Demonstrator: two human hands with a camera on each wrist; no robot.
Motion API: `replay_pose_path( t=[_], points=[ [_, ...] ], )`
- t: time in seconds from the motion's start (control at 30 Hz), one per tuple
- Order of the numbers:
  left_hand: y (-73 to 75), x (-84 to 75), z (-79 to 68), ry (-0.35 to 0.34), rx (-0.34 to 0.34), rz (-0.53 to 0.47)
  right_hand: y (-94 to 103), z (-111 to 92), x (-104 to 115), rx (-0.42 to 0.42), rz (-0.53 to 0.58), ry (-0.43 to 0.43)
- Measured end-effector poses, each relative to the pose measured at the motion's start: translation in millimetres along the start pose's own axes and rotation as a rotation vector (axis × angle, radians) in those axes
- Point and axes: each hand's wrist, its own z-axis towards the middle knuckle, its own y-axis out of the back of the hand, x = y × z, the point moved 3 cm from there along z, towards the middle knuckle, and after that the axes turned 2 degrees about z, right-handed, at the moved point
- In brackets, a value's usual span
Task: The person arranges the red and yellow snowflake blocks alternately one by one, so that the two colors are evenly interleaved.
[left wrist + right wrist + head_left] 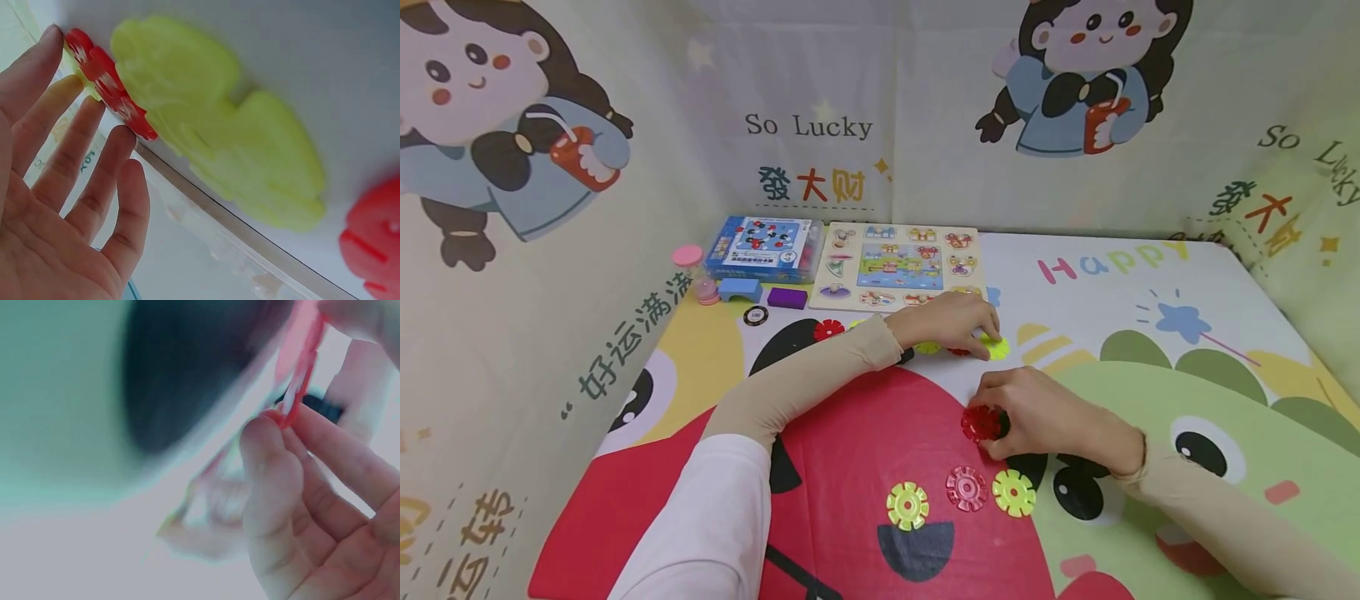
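Note:
My right hand pinches a red notched plastic disc by its edge, above the red printed cloth. The same disc shows nearly edge-on between thumb and fingers in the right wrist view. Farther back, my left hand touches a yellow-green notched disc with its fingertips, the fingers extended and spread. That disc ends a row of red and yellow-green discs, partly hidden by the left hand and forearm. In the left wrist view a large yellow-green disc lies close to the camera.
Nearer me lie a yellow-green disc, a red disc and another yellow-green disc. At the back are a wooden puzzle board, a blue box, a pink-capped bottle, blue and purple blocks and a round black chip.

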Motion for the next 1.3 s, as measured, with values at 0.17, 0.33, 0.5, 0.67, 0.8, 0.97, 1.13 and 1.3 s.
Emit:
replay_pose_path(
  t=[0.17, 0.33, 0.5, 0.67, 0.8, 0.97, 1.13, 1.3],
  points=[
    [-0.1, -0.6, 1.3, -0.008, -0.005, 0.003, 24.8, -4, -51, -0.149, -0.025, -0.072],
    [-1.3, -0.8, 1.4, -0.007, 0.003, 0.013, 32.3, -1, -101, -0.178, -0.033, -0.160],
    [-1.5, -2.2, 2.6, -0.013, 0.002, 0.019, 27.4, -2, -117, -0.121, 0.025, -0.159],
    [-0.7, -1.9, 3.2, -0.009, -0.004, 0.027, 28.1, -4, -117, -0.119, 0.038, -0.161],
    [0.8, -1.3, 3.8, -0.003, 0.001, 0.026, 28.5, -5, -117, -0.099, 0.043, -0.188],
    [4.3, -3.9, 10.3, 0.014, -0.018, -0.008, 30.5, -5, -91, -0.149, 0.070, -0.150],
    [2.6, -13.4, 23.5, -0.021, -0.028, -0.004, 9.5, 6, -9, -0.100, 0.073, 0.086],
    [-2.5, -26.3, 35.0, -0.062, 0.007, 0.021, -19.8, 17, 71, 0.049, -0.013, 0.337]
  ],
)
